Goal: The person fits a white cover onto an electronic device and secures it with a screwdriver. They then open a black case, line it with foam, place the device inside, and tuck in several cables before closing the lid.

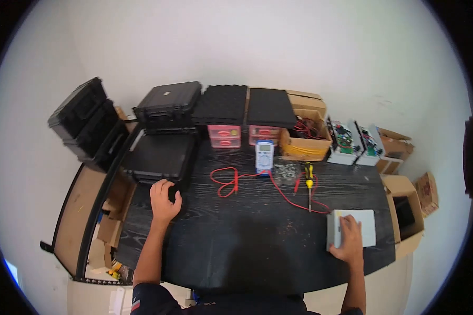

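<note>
My left hand (165, 201) is at the front edge of a black hard case (160, 155), fingers bent and thumb held apart, with nothing visible in it. At the right side of the table, my right hand (349, 242) grips a flat white box (367, 226). Its fingers curl over the top and the thumb is by the front left corner. Left of the box lies a yellow-and-black screwdriver (309, 181). A blue-and-white multimeter (265, 156) stands farther back, with red test leads (227, 182) trailing from it.
Black cases (168, 102) are stacked at the back left. Pink drawer boxes (225, 137) sit under black foam sheets (220, 102). A carton of wires (308, 142) and white units with circuit boards (343, 149) stand behind. An open cardboard box (409, 233) is beside the table's right edge.
</note>
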`<state>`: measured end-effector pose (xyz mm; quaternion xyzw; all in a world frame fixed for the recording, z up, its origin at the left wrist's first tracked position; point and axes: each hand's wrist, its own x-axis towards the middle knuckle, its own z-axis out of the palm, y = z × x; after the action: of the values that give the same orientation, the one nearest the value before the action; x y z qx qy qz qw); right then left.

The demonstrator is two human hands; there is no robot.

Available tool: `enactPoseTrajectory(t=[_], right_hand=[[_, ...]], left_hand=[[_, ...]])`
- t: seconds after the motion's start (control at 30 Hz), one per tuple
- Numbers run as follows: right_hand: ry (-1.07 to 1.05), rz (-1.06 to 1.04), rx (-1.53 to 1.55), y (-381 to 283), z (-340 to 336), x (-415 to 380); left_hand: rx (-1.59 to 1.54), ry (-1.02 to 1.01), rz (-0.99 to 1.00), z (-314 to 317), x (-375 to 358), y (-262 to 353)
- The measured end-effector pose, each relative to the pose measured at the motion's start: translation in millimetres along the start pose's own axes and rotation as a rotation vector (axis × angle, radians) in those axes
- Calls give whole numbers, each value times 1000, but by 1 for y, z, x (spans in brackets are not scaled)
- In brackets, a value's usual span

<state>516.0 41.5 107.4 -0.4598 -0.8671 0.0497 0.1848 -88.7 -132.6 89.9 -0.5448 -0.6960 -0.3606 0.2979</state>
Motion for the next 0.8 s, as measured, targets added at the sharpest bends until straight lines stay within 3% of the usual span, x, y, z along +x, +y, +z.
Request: enactPoseTrajectory(t=[0.23, 0.4, 0.6, 0.8], right_hand=[[-31, 54, 70, 11, -12, 4], [75, -88, 91, -11, -16, 11], [134, -250, 172, -42, -4, 15], [131, -312, 232, -58, 17, 19]], left_hand=[[122, -62, -10, -10, -12, -39], [246, -29, 13, -18, -3, -46], [273, -405, -1, -35, 4, -73], [248, -445, 57, -46, -21, -70]])
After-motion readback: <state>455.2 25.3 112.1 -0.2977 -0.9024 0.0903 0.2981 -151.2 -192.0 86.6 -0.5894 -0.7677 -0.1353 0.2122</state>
